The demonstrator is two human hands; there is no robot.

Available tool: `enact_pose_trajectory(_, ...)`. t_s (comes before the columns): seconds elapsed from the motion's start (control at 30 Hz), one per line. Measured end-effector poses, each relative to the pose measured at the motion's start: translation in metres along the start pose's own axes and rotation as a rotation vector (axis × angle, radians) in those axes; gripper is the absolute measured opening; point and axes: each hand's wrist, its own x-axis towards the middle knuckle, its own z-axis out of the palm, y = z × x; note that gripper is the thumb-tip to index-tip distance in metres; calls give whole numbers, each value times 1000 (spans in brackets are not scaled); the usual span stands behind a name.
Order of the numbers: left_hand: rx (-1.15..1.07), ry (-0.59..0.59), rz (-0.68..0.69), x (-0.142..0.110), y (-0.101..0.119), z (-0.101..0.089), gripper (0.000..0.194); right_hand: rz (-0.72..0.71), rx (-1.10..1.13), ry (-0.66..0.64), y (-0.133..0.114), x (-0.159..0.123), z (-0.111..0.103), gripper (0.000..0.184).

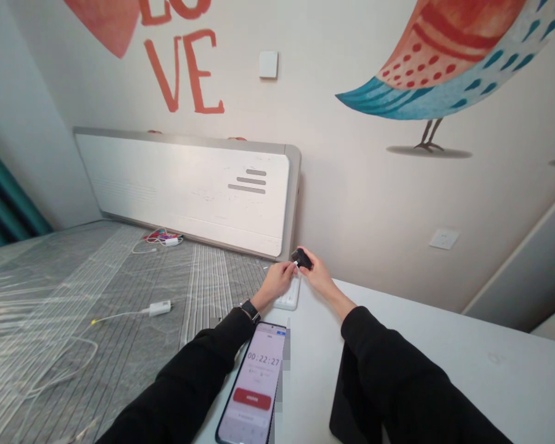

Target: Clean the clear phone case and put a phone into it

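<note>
My right hand is closed around a small black charger, held up near the wall end of the white desk. My left hand, wearing a dark wristwatch, pinches the white plug end of a cable against the charger. Whether the plug sits inside the port cannot be made out at this size. Directly below both hands lies a white power strip, partly hidden by my left hand. Beside my left forearm a phone shows a running-time display of 00:22:27.
Left of the desk is a plastic-covered grey bed. On it lie a white charger with cable and another cabled bundle. A white headboard leans at the wall. A black object is under my right forearm.
</note>
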Motion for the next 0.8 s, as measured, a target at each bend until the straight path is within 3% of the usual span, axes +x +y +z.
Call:
enact_pose_trajectory(0.27,95,-46,151,12,-11,-11,32,15,-52,-137,-19,-18,-25,41)
enact_pose_trajectory(0.63,262,-338,270,48,8,-28,32,352,-3,-122,15,-16,-35,38)
enact_pose_trajectory(0.8,361,-467,283,35,18,-37,39,445,68,-165,21,-25,-45,37)
